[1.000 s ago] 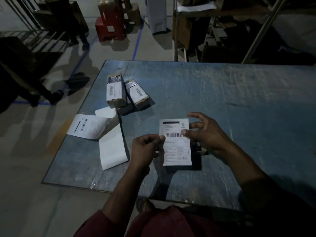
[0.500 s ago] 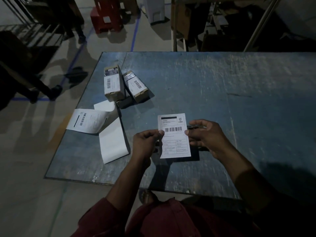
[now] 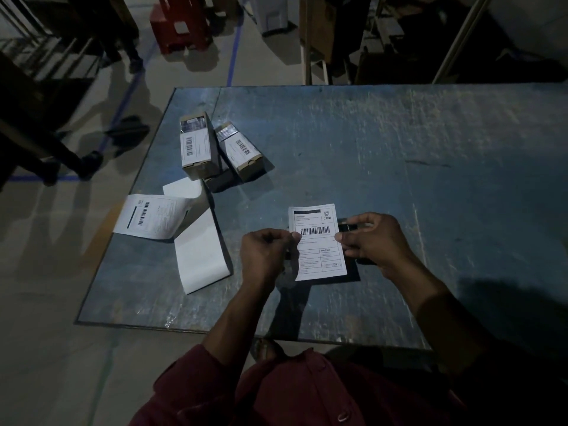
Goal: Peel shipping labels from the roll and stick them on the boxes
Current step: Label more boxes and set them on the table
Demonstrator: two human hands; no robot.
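Label hangs printed side up between two pinches: the left hand nips its left edge, the right hand its right edge, fingers curled. A dark box lies under the label, mostly hidden. Up and left of the grip on the table lie the label strip and two labelled boxes, touching.
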